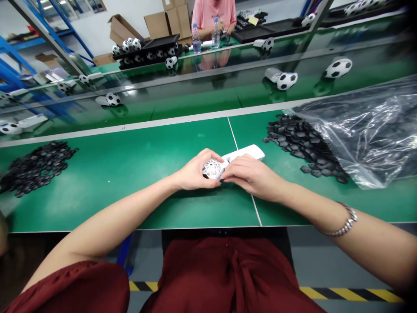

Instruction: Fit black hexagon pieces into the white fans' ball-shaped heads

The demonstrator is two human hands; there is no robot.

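Note:
A white ball-shaped part (213,168) with an open lattice face and some black patches lies low over the green table (146,161). My left hand (199,170) is wrapped round its left side, thumb and fingers closed on it. Against its right side are the pinched fingertips of my right hand (249,176); whether a small piece is between them is hidden. A smooth white handle (250,152) extends from the ball to the right, behind my right hand.
Black pieces lie in piles on the left (39,167) and right (302,141), the latter partly under a clear plastic bag (368,130). Beyond a pale rail, football-patterned parts (286,81) sit on a green belt. A person (213,17) in pink works across it.

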